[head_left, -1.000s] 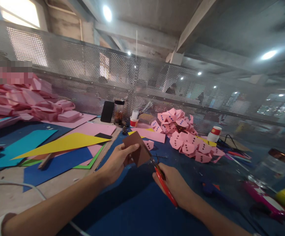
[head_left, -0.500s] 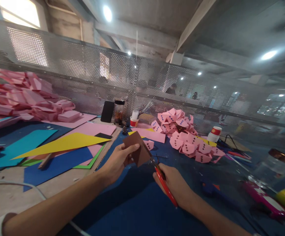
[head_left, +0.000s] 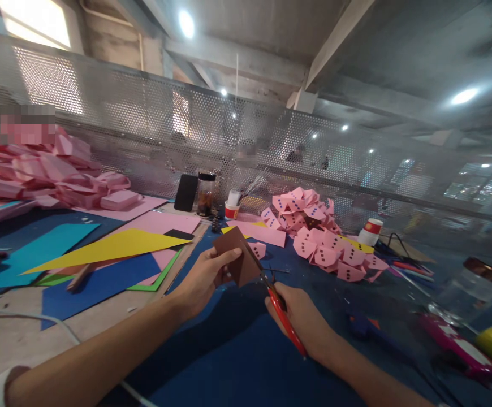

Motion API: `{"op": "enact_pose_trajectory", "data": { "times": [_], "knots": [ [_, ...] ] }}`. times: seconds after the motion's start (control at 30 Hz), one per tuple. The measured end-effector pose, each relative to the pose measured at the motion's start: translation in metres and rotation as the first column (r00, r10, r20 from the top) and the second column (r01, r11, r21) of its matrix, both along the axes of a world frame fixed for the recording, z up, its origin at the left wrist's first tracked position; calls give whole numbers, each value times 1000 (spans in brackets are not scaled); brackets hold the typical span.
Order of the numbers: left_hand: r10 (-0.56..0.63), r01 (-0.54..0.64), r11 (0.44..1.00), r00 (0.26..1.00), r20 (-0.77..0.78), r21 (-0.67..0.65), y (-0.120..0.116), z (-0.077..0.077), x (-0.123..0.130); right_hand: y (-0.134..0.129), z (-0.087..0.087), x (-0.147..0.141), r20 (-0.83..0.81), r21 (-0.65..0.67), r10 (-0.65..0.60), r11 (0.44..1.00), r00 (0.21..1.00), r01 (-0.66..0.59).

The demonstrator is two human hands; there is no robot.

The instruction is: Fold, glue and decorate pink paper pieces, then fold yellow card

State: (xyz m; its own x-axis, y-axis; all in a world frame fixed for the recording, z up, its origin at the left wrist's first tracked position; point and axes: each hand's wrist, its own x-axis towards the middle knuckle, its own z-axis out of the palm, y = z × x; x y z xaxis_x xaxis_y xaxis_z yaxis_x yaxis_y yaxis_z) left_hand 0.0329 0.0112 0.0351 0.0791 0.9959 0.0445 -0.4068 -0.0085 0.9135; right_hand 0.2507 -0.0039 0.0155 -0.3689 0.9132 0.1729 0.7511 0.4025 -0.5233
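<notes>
Ref. pt for all locations: dotted pink pile (head_left: 328, 249).

1. Workpiece. Brown sheet (head_left: 242, 270) is front-left of ref. pile, held above bench (head_left: 216, 362), tilted, approx. cornerwise. A loose dotted pink piece (head_left: 257, 250) lies left of pile, behind sheet.

2. Hands. Left hand (head_left: 203, 280), left/front of pile, pinches sheet: thumb on upper face, fingers beneath. Right hand (head_left: 301, 311), directly in front of pile, is wrapped around red handles of scissors (head_left: 284, 319). Blades lie at sheet's RH edge; exact blade gap n/a (too small to tell).

3. Handling (est.). Sheet looks thin, v. light, semi-stiff, like foam or card; prob. bends under uneven pressure and may crease or tear if squeezed hard. Matte face suggests low slip risk. Rec. hold: flat pinch near LH edge, opp. blades, fingertips clear of cut line. Scissors: rigid, heavier than sheet; grip by handles only.

4. Diff. vs. 0.5 s ago. Minimal. Sheet, scissors & both hands keep approx. same pos.; pile unchanged. Dark shape (head_left: 324, 162) beyond perforated screen (head_left: 144, 107), behind pile, is now slightly farther left.
</notes>
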Motion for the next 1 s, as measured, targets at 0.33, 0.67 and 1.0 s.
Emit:
{"op": "enact_pose_trajectory", "data": {
  "times": [0.33, 0.67, 1.0],
  "knots": [
    [-23, 23, 1000, 1000, 9, 21, -1, 1, 0, 0, 1, 0, -20, -9, 6, 1000, 1000, -6],
    [-11, 11, 1000, 1000, 4, 2, -3, 4, 1, -2, 3, -1, -3, -12, -6, 1000, 1000, 6],
    [43, -44, 999, 999, 24, 27, -1, 14, -4, -3, 6, -2, -26, -32, -1, 999, 1000, 0]
  ]
}}
